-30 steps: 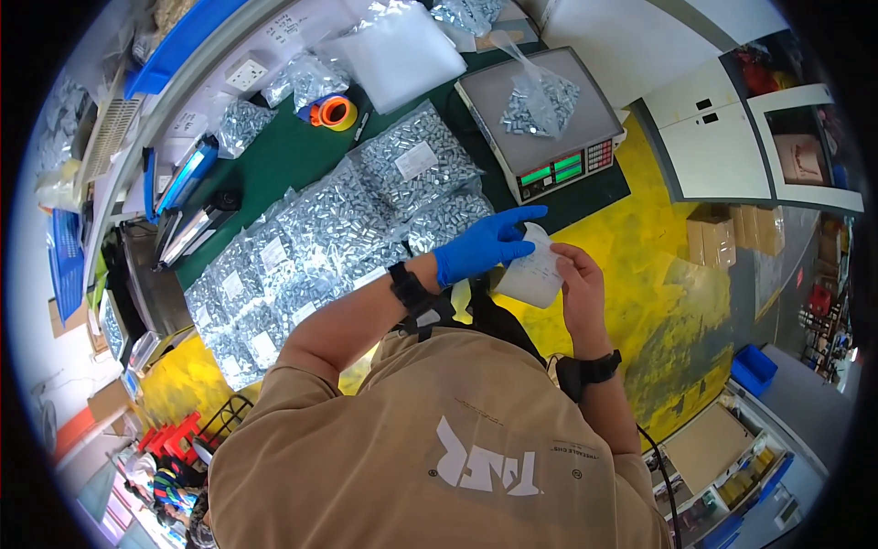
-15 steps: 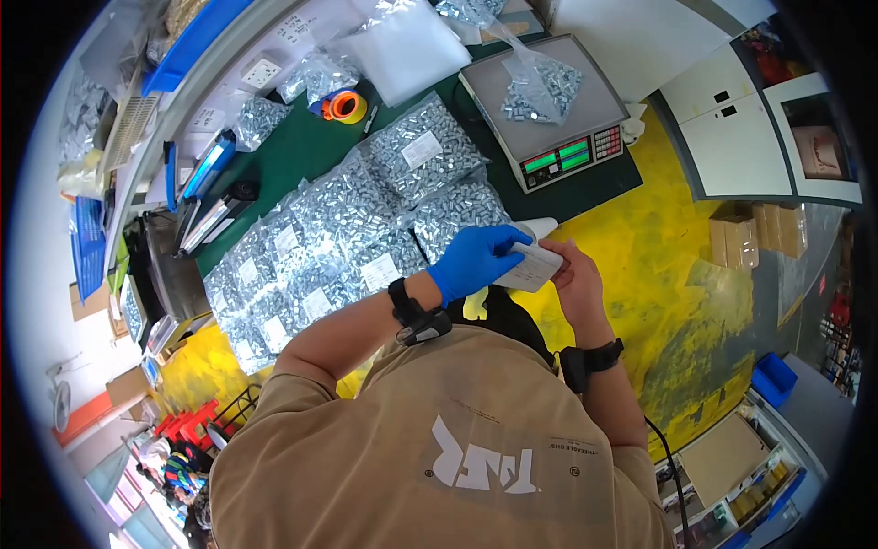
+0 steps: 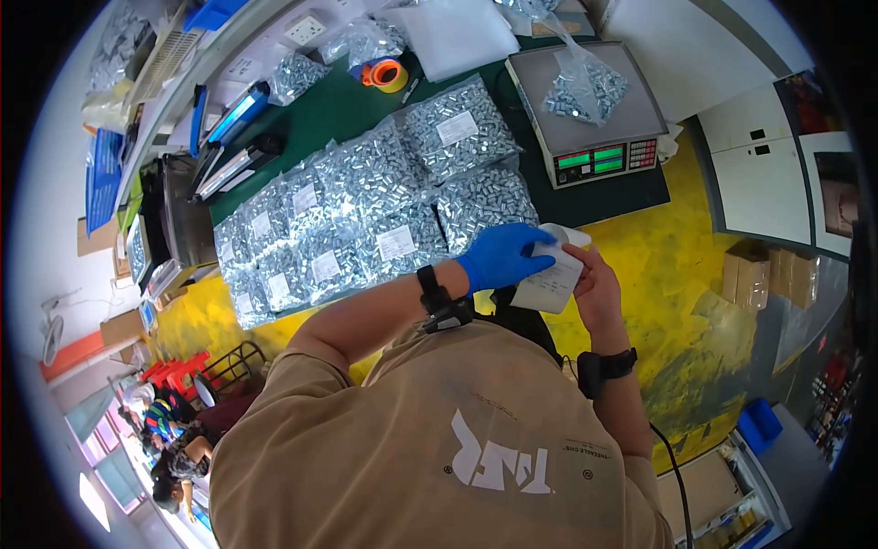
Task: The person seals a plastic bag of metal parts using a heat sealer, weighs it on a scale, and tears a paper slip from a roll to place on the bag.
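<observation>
My left hand [image 3: 506, 259], in a blue glove, grips a strip of white printed labels [image 3: 547, 289] in front of my body. The bare fingers of my right hand [image 3: 599, 291] pinch the strip's right edge. Its upper end curls over above my fingertips. Just beyond my left hand lies a clear bag of small silver metal cylinders [image 3: 487, 203], with no label showing on it. Several similar bags cover the table to the left, many with white labels, such as the labelled bag [image 3: 460, 125] behind it.
A digital scale [image 3: 540, 66] at the table's far right carries a partly filled bag [image 3: 594, 87]. Orange tape rolls [image 3: 389, 75], a marker [image 3: 412, 88] and clear plastic sheets [image 3: 457, 37] lie at the back. Files [image 3: 240, 114] stand left. Cartons [image 3: 745, 274] sit right; people [image 3: 174, 448] are far left.
The label strip has tilted and more of its face shows between my hands. My right fingers have shifted along its edge. The whole view has swung slightly, bringing more people in at lower left.
</observation>
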A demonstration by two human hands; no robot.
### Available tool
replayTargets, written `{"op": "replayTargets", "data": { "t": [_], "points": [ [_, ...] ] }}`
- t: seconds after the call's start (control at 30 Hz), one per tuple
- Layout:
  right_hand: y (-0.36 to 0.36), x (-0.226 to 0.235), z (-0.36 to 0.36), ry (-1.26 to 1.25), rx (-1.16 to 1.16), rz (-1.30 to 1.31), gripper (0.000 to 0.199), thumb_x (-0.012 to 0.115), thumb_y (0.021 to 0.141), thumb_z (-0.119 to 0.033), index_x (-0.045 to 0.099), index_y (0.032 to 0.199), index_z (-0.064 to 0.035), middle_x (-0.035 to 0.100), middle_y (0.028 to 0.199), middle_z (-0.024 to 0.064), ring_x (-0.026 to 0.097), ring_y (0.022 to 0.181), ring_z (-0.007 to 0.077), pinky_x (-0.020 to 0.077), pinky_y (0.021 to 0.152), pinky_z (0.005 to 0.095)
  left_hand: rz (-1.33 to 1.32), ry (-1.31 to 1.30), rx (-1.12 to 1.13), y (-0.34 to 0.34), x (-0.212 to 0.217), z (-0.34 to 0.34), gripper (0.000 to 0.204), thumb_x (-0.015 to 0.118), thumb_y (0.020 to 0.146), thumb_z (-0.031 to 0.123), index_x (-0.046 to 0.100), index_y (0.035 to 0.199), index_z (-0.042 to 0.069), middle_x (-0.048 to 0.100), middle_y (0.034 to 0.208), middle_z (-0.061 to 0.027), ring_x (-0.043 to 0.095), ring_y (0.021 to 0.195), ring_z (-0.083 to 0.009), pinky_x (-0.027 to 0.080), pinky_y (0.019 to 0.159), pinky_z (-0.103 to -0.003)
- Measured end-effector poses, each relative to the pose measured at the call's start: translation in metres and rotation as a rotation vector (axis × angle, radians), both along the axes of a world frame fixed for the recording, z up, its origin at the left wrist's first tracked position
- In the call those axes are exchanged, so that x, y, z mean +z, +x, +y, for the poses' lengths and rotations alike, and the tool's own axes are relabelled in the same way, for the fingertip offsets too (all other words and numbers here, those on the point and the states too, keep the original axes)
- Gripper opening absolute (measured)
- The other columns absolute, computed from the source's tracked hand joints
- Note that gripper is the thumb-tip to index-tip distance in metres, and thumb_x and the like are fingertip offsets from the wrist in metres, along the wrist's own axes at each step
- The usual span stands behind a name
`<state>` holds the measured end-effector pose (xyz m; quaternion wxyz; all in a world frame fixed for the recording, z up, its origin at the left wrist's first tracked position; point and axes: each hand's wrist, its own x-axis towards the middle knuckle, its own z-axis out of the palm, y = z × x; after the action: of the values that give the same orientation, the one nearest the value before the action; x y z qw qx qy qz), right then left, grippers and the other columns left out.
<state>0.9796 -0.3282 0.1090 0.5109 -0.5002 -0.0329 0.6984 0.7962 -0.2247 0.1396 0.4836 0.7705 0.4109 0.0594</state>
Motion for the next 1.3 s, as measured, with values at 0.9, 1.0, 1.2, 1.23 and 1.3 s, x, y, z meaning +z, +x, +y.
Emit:
{"op": "replayTargets", "data": {
  "t": [0.9,1.0,1.2,1.23,1.3],
  "points": [
    [0.013,-0.04,0.003,-0.105,-0.219,0.104,0.045,0.04,0.101,-0.03,0.049,0.124,0.0079,0.057,0.122,0.0182,0.056,0.111,0.0271,0.043,0.1,0.0362,-0.53,0.038,0.342,-0.042,-0.056,0.033,0.023,0.064,0.086,0.006,0.056,0.107,0.003,0.061,0.094,-0.0056,0.06,0.088,-0.0148,0.051,0.08,-0.032],
    [0.022,-0.034,-0.003,-0.13,-0.27,0.147,0.045,0.04,0.101,-0.03,0.048,0.125,0.0072,0.057,0.122,0.0183,0.056,0.111,0.0271,0.0437,0.099,0.0368,-0.423,-0.249,0.84,-0.064,-0.076,0.045,0.023,0.067,0.085,0.006,0.054,0.103,0.002,0.061,0.093,-0.0071,0.061,0.082,-0.0152,0.053,0.073,-0.032],
    [0.036,-0.034,-0.017,-0.094,-0.24,0.01,0.046,0.041,0.101,-0.031,0.051,0.124,0.0075,0.057,0.122,0.0184,0.057,0.111,0.0266,0.0458,0.097,0.0366,-0.24,-0.322,0.88,-0.072,-0.136,0.034,0.032,0.072,0.08,0.01,0.052,0.101,-0.004,0.063,0.088,-0.014,0.063,0.07,-0.0185,0.054,0.057,-0.03],
    [0.037,-0.031,-0.018,-0.078,-0.22,0.001,0.046,0.041,0.101,-0.031,0.051,0.123,0.0075,0.057,0.122,0.0183,0.057,0.111,0.0263,0.0461,0.097,0.0363,-0.272,-0.366,0.938,-0.069,-0.141,0.035,0.035,0.074,0.078,0.01,0.052,0.102,-0.004,0.063,0.089,-0.0146,0.063,0.069,-0.0188,0.054,0.056,-0.03],
    [0.034,-0.025,-0.02,-0.079,-0.215,-0.024,0.046,0.042,0.101,-0.031,0.052,0.123,0.0075,0.058,0.121,0.0181,0.057,0.11,0.0258,0.0462,0.097,0.0356,-0.249,-0.376,0.94,-0.064,-0.146,0.036,0.036,0.074,0.078,0.01,0.051,0.102,-0.003,0.063,0.089,-0.0142,0.063,0.071,-0.0191,0.054,0.058,-0.031]
  ]
}}
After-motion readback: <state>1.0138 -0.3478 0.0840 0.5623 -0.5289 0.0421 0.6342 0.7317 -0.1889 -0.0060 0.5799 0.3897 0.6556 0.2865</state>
